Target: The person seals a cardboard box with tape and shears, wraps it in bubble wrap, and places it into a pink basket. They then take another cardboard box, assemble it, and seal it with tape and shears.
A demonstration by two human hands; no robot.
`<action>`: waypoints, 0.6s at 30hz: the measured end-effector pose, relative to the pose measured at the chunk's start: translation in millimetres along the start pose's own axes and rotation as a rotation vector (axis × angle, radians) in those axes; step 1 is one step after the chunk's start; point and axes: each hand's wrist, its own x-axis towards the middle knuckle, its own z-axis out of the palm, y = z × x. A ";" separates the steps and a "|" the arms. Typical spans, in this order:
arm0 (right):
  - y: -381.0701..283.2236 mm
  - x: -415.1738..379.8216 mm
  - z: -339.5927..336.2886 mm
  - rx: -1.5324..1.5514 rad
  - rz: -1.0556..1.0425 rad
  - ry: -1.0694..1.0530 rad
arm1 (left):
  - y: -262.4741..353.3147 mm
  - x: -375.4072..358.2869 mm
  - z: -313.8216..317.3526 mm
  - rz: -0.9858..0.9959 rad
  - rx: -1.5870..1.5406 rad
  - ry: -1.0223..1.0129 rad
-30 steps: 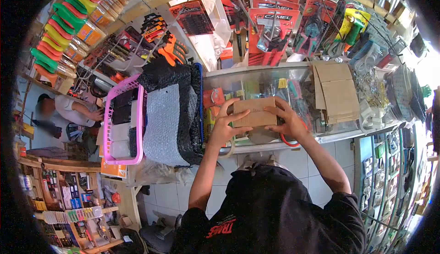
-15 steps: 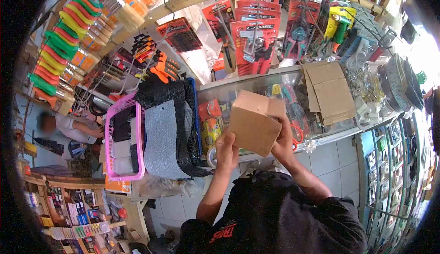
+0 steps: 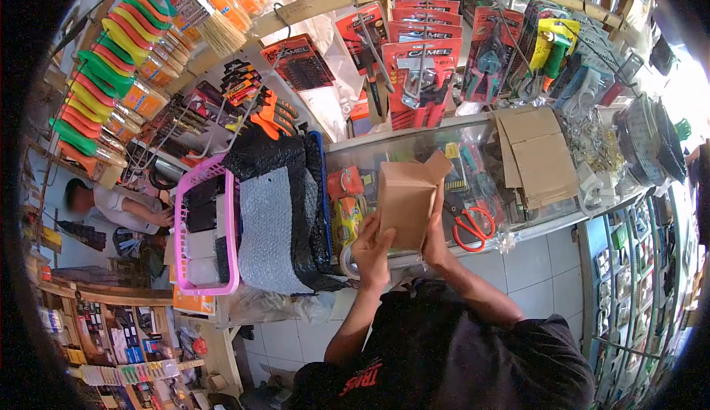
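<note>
A small brown cardboard box (image 3: pixel 403 207) is held over the glass counter between my two hands. One flap of it sticks up at the upper right. My left hand (image 3: pixel 373 251) grips the lower left side, with its thumb across the front face. Against the right side lies my right hand (image 3: pixel 435 240), its fingers partly hidden by the box. Close to the right hand, scissors with red-orange handles (image 3: pixel 473 229) rest at the counter's front edge.
Grey bubble wrap (image 3: pixel 268 225) and black wrap lie left of the box, beside a pink basket (image 3: pixel 231 266). Flattened cardboard (image 3: pixel 543 155) sits on the glass counter (image 3: pixel 414 144) at right. Packaged tools (image 3: pixel 425 77) hang above. Another person (image 3: pixel 122 207) is at far left.
The box has been turned and looks narrower, with a flap now standing up. My right hand has moved left along with it, so the scissors show more fully.
</note>
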 end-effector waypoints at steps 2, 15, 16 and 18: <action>0.2 2.1 3.5 0.130 0.099 0.111 | 1.2 3.7 -9.1 0.144 0.306 -0.025; 37.5 13.3 -35.1 0.663 0.346 0.284 | 10.0 23.5 -9.3 0.316 1.070 -0.197; 34.3 13.6 -36.8 0.620 0.344 0.243 | 10.5 26.4 -9.6 0.333 1.085 -0.209; 25.0 13.3 -43.6 0.532 0.336 0.169 | 17.7 29.8 -10.6 0.310 1.099 -0.257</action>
